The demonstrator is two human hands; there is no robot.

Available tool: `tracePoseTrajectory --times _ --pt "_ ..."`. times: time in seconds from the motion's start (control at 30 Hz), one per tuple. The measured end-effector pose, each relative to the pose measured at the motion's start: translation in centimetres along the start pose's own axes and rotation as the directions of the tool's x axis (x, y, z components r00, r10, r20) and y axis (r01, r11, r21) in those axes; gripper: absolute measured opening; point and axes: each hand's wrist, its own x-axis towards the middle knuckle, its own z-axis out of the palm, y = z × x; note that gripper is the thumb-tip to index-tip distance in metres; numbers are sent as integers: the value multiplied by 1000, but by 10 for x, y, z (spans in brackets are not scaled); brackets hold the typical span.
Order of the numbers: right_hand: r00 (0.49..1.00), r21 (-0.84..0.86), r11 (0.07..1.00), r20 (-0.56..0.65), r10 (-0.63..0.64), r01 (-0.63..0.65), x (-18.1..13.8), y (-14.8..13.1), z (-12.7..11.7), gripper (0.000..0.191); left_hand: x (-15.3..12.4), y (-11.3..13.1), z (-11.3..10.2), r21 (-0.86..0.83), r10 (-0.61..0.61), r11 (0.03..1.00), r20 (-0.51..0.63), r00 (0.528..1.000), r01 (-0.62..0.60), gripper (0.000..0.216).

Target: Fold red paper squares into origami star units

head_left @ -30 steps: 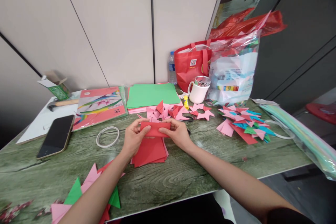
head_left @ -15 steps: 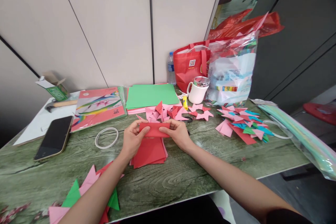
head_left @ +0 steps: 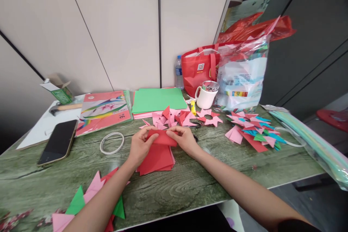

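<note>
A folded piece of red paper (head_left: 162, 138) is pinched between my two hands, above the table. My left hand (head_left: 140, 145) grips its left end, thumb on the near face and fingers behind. On its right end, my right hand (head_left: 186, 139) holds in the same manner. Directly below lies a stack of red and pink paper squares (head_left: 156, 160), partly covered by the held paper. Folded pink and red paper pieces (head_left: 170, 116) sit just behind my hands. Under my left forearm is a larger group of pink, green and red folded shapes (head_left: 94, 186).
To the left are a phone (head_left: 58, 141), a paper pack (head_left: 104, 110), a hammer (head_left: 69, 107) and a tape ring (head_left: 112, 143). Behind stand green sheets (head_left: 160, 99), a glue stick (head_left: 193, 108), a white mug (head_left: 207, 96) and a red bag (head_left: 195, 72). Coloured folded pieces (head_left: 252, 127) lie right.
The red paper has tilted slightly, its right side lower, and my left thumb has shifted on it. The whole view has moved a little; both hands keep their hold.
</note>
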Motion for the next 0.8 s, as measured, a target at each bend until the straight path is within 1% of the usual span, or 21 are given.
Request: tracePoseTrajectory --times 0.13,0.27,0.33,0.5,0.57,0.7,0.8 --pt "1000 -15 1000 -21 -20 20 -1 -1 0 18 0 -1 0 -17 -41 999 16 999 42 26" --pt "996 -48 997 -45 -70 68 -2 -4 -2 16 0 1 -1 -105 -120 986 86 989 129 44" --pt "995 -62 995 -57 -85 82 -2 -5 -2 16 -1 3 0 -147 -161 973 115 980 177 49" --pt "991 -86 990 -67 -114 108 -3 -5 -2 15 -3 5 4 -161 -295 934 153 943 318 37" --pt "990 -83 990 -73 -123 117 -3 -5 -1 13 -4 3 5 -175 -330 918 161 930 356 35" --pt "989 -75 990 -69 -128 123 -3 -8 0 12 -4 1 7 -206 -345 907 136 929 367 32" --pt "989 -86 988 -66 -132 126 -3 -9 0 13 -3 0 6 -224 -332 908 133 934 354 30"
